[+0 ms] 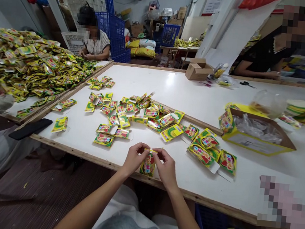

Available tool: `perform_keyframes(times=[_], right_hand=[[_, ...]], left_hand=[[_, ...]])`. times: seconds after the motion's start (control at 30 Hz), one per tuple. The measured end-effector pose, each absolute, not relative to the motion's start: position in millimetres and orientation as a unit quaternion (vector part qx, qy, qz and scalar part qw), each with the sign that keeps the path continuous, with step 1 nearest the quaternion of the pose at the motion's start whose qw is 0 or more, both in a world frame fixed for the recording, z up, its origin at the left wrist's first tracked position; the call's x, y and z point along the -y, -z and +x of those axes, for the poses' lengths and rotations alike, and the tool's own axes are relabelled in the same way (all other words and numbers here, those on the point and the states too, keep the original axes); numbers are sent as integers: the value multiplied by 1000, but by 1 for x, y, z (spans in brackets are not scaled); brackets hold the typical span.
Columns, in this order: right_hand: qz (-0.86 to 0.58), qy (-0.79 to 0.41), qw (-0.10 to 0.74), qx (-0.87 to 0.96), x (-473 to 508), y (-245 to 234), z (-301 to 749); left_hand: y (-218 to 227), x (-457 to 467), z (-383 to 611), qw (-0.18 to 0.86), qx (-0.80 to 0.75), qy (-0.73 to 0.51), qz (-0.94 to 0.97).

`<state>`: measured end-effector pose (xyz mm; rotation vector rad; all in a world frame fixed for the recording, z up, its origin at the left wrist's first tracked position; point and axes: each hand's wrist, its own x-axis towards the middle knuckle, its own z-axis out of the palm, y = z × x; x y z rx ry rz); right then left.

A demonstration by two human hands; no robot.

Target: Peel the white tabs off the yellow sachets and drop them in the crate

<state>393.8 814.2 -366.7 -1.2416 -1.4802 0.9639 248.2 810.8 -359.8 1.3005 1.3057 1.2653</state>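
Both my hands pinch the top edge of one small yellow-green packet (148,164) over the near edge of the white table (176,91). My left hand (134,158) grips its upper left corner and my right hand (165,165) its upper right corner, fingers closed. The packet hangs upright between them. Several loose packets (131,114) of the same kind lie scattered just beyond my hands, with a small stack (208,148) to the right.
An open yellow box (255,133) with clear plastic stands at the right. A big heap of packets (25,62) fills the left table. A black phone (30,128) lies at the left edge. A cardboard box (198,70) sits far back. Other people sit around.
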Motion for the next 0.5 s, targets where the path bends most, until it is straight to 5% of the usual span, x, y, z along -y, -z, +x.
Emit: perform_keyframes(times=[0.33, 0.5], right_hand=[[-472, -442, 467, 603, -804, 378, 387], [-561, -315, 460, 611, -775, 358, 462]], left_hand=[[377, -793, 251, 419, -506, -516, 550], [369, -810, 195, 280, -524, -486, 641]])
